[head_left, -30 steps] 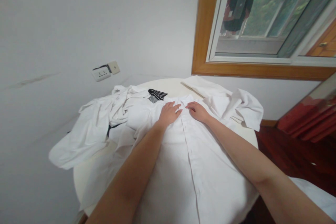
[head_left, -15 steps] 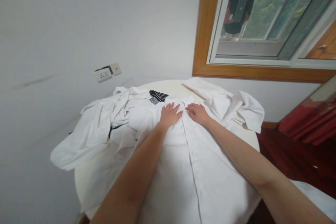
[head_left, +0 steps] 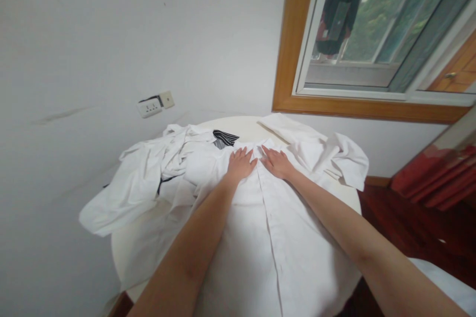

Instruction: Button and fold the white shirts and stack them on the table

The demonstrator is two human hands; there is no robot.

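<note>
A white button-front shirt [head_left: 249, 233] is spread over a round, cream-coloured table [head_left: 230, 123], its front placket running down the middle toward me. Near the collar end, my left hand [head_left: 241, 163] lies flat on the cloth just left of the placket, fingers spread. My right hand [head_left: 275, 161] rests palm down to the right of the placket, its fingers stretched out and close to the left hand. One white sleeve [head_left: 342, 158] lies bunched at the right side of the table. Neither hand grips anything.
Crumpled white clothing [head_left: 141, 173] is heaped at the table's left, part hanging over the edge. Black-and-white striped cloth [head_left: 225, 137] lies behind the shirt. A wall with a socket [head_left: 149, 107] and a wood-framed window [head_left: 280, 104] stand behind; a red curtain [head_left: 427, 178] hangs right.
My right hand has shifted slightly left and toward me on the shirt, its fingers straighter. My left hand stays nearly where it was. The camera view has moved a little.
</note>
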